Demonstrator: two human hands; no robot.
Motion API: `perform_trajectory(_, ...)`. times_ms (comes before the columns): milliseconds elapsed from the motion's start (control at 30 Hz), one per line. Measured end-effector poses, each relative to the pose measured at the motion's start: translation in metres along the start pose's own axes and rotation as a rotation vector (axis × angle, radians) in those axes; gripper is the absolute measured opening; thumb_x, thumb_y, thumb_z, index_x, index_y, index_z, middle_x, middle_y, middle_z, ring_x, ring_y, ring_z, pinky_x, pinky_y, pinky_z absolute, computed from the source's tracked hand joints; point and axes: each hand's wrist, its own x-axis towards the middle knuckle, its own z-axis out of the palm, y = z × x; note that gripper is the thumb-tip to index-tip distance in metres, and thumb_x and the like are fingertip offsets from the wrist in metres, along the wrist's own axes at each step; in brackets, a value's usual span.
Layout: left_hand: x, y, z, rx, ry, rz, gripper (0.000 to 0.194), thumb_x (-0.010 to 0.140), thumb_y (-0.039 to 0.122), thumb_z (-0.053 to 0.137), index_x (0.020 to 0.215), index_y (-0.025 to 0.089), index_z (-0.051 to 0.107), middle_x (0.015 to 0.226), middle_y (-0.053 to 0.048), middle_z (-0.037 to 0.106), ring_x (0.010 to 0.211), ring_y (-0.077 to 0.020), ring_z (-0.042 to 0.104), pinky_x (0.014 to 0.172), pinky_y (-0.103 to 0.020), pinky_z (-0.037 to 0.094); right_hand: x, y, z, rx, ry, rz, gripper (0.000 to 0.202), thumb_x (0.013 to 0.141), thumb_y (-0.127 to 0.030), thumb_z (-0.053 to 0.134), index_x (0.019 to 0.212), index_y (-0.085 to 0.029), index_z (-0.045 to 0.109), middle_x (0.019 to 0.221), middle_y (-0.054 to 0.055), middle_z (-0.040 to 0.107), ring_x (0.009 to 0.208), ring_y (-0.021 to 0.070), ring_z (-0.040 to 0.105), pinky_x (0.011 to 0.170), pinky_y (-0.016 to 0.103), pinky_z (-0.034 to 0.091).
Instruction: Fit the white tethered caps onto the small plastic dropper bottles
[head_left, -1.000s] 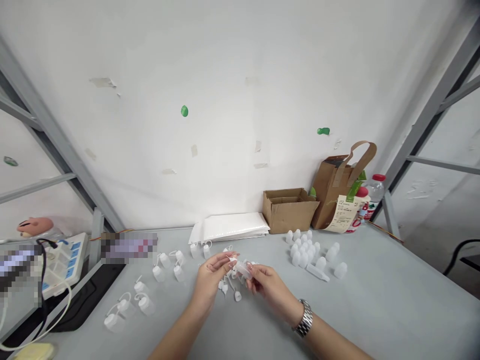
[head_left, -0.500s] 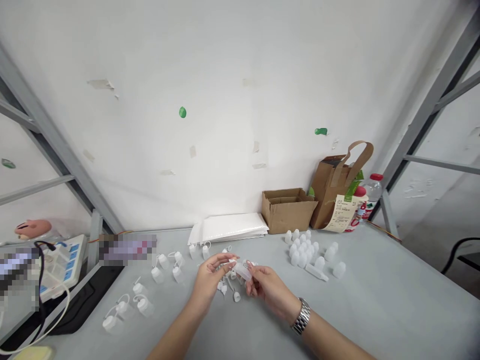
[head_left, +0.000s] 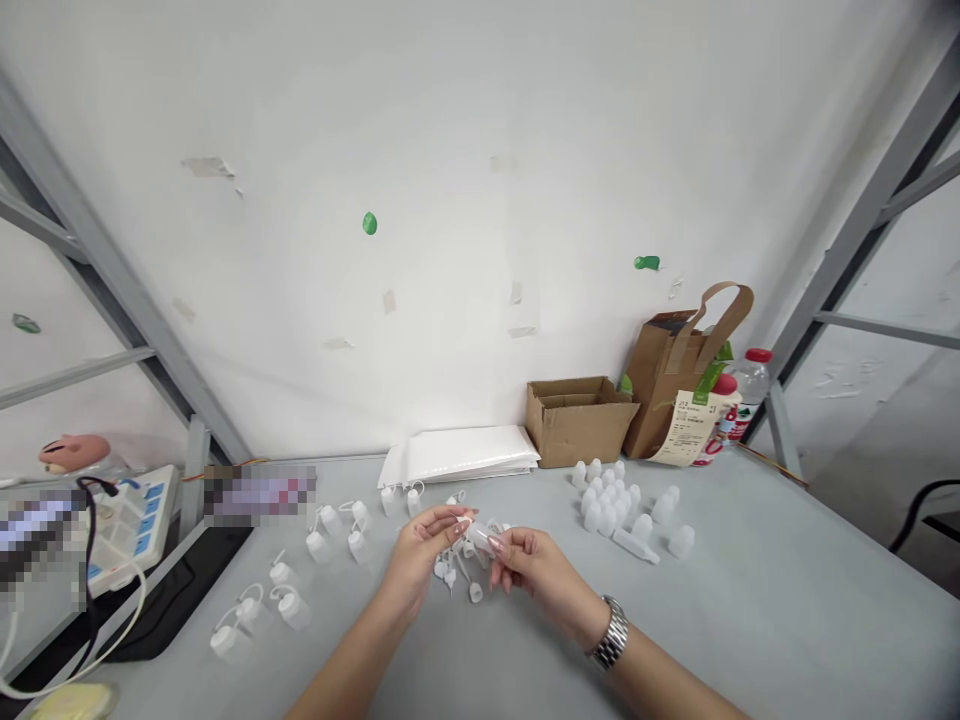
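A small translucent plastic squeeze bottle point(head_left: 481, 537) lies tilted between my two hands above the middle of the table. My left hand point(head_left: 418, 553) is closed, thumb and fingertips pinching the white cap end of the bottle. Its other end is gripped by the closed fingers of my right hand point(head_left: 541, 572), with a metal watch on that wrist. Just beneath, partly hidden by my fingers, is a small pile of loose white caps point(head_left: 475, 593) with tethers. Several bottles with looped caps point(head_left: 290, 607) stand to the left. To the right are several uncapped bottles point(head_left: 607, 512).
Along the wall lie white padded envelopes point(head_left: 469, 452), an open cardboard box point(head_left: 583, 438), a brown paper bag point(head_left: 655, 395) and a red-capped bottle point(head_left: 752, 375). A black flat object point(head_left: 180, 595) and a power strip point(head_left: 135, 525) with cables are at left.
The bottle has turned slightly between my hands, and the fingers of my right hand have shifted along its lower end. The view has moved a little.
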Motion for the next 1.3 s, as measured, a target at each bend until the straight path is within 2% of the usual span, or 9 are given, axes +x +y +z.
perform_trajectory(167,-0.0021,-0.0006,0.0033,-0.064,0.027,0.021,0.028,0.057,0.03,0.076,0.08,0.017,0.068,0.086,-0.007,0.071,0.084,-0.0187,0.061,0.08,-0.029,0.042,0.0021,0.0034,0.0029,0.023,-0.036,0.115,0.061,0.071,-0.069,0.046,0.06,-0.011,0.06,0.043,0.002,0.057,0.033,0.0067,0.042,0.041,0.021,0.028)
perform_trajectory(333,-0.0016,-0.001,0.0043,-0.077,0.068,0.029,0.028,0.057,0.03,0.076,0.08,0.016,0.068,0.087,-0.007,0.071,0.084,-0.0191,0.061,0.078,-0.028,0.043,0.0036,0.0023,0.0046,-0.119,0.16,-0.099,0.05,0.057,-0.057,0.07,0.081,-0.014,0.061,0.057,-0.001,0.063,0.046,0.0107,0.053,0.052,0.024,0.04)
perform_trajectory(433,-0.0018,-0.0015,0.0046,-0.073,0.067,0.022,0.028,0.057,0.03,0.076,0.08,0.016,0.068,0.086,-0.007,0.071,0.081,-0.0183,0.062,0.076,-0.028,0.044,0.0022,0.0008,0.006,-0.126,0.196,-0.113,0.047,0.048,-0.05,0.078,0.075,-0.015,0.059,0.057,-0.002,0.061,0.048,0.0112,0.054,0.053,0.025,0.041)
perform_trajectory(533,-0.0034,-0.0012,0.0059,-0.059,0.042,0.038,0.025,0.057,0.029,0.076,0.077,0.016,0.067,0.083,-0.006,0.071,0.078,-0.0169,0.062,0.075,-0.026,0.044,0.0002,0.0003,0.0071,-0.04,0.112,-0.025,0.046,0.06,-0.059,0.066,0.06,-0.014,0.057,0.05,0.0,0.058,0.042,0.0088,0.049,0.047,0.022,0.037)
perform_trajectory(667,-0.0042,0.0007,0.0075,-0.025,0.02,0.061,0.021,0.059,0.028,0.075,0.074,0.017,0.066,0.084,-0.005,0.072,0.083,-0.0179,0.062,0.076,-0.026,0.045,-0.0004,0.0008,0.0063,0.019,0.037,0.071,0.06,0.071,-0.069,0.045,0.059,-0.012,0.058,0.046,0.001,0.055,0.036,0.0079,0.045,0.042,0.022,0.033)
perform_trajectory(867,-0.0022,0.0022,0.0055,0.039,0.082,0.078,0.024,0.059,0.031,0.074,0.076,0.017,0.066,0.083,-0.006,0.071,0.08,-0.0185,0.062,0.073,-0.027,0.045,0.0018,0.0008,0.0035,-0.19,0.202,-0.157,0.049,0.054,-0.053,0.074,0.082,-0.016,0.058,0.059,-0.003,0.058,0.048,0.0109,0.052,0.052,0.024,0.041)
perform_trajectory(967,-0.0033,0.0047,0.0042,0.092,0.063,0.111,0.021,0.059,0.03,0.073,0.073,0.017,0.065,0.083,-0.006,0.072,0.082,-0.0192,0.062,0.074,-0.028,0.045,0.0019,0.0023,0.0022,-0.166,0.141,-0.113,0.045,0.058,-0.056,0.07,0.069,-0.015,0.056,0.055,-0.002,0.058,0.045,0.0095,0.051,0.05,0.023,0.04)
perform_trajectory(1133,-0.0053,0.0084,0.0034,0.124,0.014,0.113,0.018,0.059,0.029,0.073,0.069,0.018,0.064,0.081,-0.005,0.072,0.083,-0.0201,0.063,0.077,-0.029,0.046,0.0013,0.0046,0.0011,0.107,-0.086,0.138,0.054,0.067,-0.068,0.054,0.059,-0.014,0.054,0.043,-0.001,0.053,0.033,0.0063,0.042,0.042,0.021,0.032)
perform_trajectory(1300,-0.0033,0.0063,0.0016,0.126,0.007,0.093,0.025,0.065,0.039,0.067,0.079,0.019,0.066,0.092,-0.007,0.071,0.092,-0.0218,0.062,0.083,-0.031,0.045,0.003,0.0051,0.0,0.025,-0.023,0.062,0.051,0.068,-0.066,0.055,0.063,-0.014,0.055,0.048,-0.002,0.053,0.039,0.0073,0.043,0.044,0.021,0.032)
